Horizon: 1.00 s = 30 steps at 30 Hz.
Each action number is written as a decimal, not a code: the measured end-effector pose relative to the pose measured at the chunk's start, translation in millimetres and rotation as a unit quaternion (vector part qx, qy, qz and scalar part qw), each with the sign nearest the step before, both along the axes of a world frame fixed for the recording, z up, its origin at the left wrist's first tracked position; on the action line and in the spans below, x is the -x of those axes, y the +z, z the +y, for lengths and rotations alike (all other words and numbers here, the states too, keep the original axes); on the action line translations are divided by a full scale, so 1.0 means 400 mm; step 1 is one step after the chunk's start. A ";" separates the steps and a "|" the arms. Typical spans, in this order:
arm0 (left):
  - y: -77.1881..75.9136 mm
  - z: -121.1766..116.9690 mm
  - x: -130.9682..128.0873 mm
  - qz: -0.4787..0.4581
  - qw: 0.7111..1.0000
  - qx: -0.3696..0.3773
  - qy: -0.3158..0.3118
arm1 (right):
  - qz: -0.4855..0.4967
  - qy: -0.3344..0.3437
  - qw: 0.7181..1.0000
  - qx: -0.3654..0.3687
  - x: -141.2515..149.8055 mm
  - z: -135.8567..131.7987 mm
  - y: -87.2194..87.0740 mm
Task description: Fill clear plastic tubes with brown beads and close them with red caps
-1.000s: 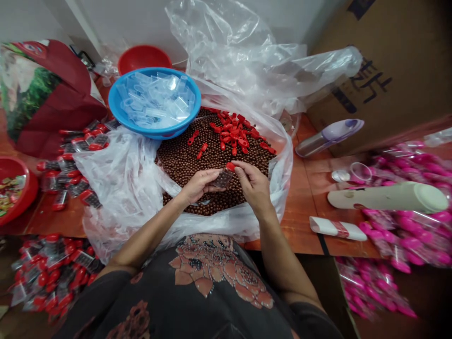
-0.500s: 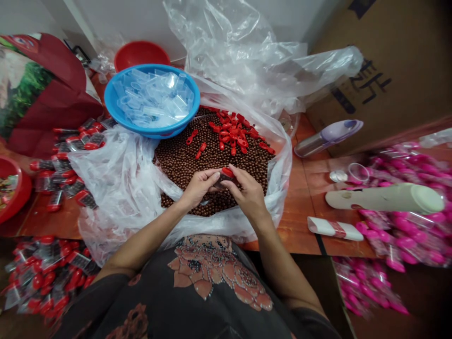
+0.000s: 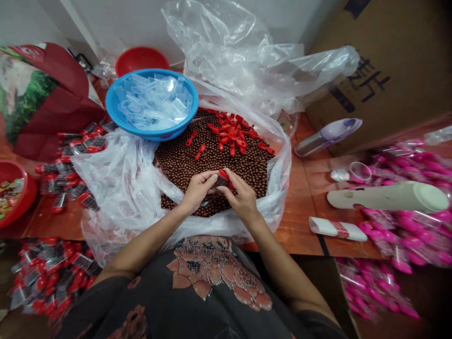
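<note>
The person's left hand (image 3: 197,190) pinches a small clear plastic container with dark contents (image 3: 220,182) between thumb and fingers; the right hand (image 3: 243,194) grips its red plastic cap (image 3: 223,173); the container is held above a heap of glossy brown balls (image 3: 212,162) in a translucent white plastic bag (image 3: 120,183); loose red plastic pieces (image 3: 232,133) lie on the heap; a round blue plastic bowl (image 3: 155,135) stands at its far left edge.

A pale grey wall (image 3: 116,23), with a lighter upright strip (image 3: 78,30) toward the left, stands behind a reddish-brown table (image 3: 300,200) in muted indoor light; dark floor (image 3: 395,325) shows below.
</note>
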<state>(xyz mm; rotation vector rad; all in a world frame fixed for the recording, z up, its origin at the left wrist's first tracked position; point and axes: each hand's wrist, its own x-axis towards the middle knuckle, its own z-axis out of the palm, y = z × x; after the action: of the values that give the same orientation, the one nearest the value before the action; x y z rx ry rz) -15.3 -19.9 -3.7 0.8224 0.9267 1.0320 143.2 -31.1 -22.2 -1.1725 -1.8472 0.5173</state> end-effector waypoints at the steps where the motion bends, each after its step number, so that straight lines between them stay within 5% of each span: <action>1: -0.002 -0.002 0.000 -0.006 1.000 0.008 0.003 | -0.009 0.007 1.000 0.000 -0.003 0.002 -0.005; 8: 0.004 -0.009 0.009 -0.020 0.998 0.056 -0.038 | 0.007 0.059 0.995 0.074 -0.018 0.004 0.006; 15: 0.011 -0.007 0.012 0.006 0.988 0.135 -0.074 | 0.281 -0.035 0.943 0.173 -0.017 -0.002 -0.010; 22: 0.009 -0.012 0.002 0.039 0.988 0.136 -0.065 | -0.030 0.042 0.997 0.062 0.011 -0.034 -0.005; 30: -0.017 -0.021 -0.013 -0.002 0.985 0.160 -0.062 | -0.123 0.040 0.992 -0.004 0.020 -0.037 -0.008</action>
<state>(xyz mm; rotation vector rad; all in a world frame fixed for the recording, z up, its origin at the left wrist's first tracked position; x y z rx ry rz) -10.0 -28.4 -10.3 0.5994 0.9934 0.7512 135.4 -46.0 -25.3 -1.2045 -2.1117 0.4248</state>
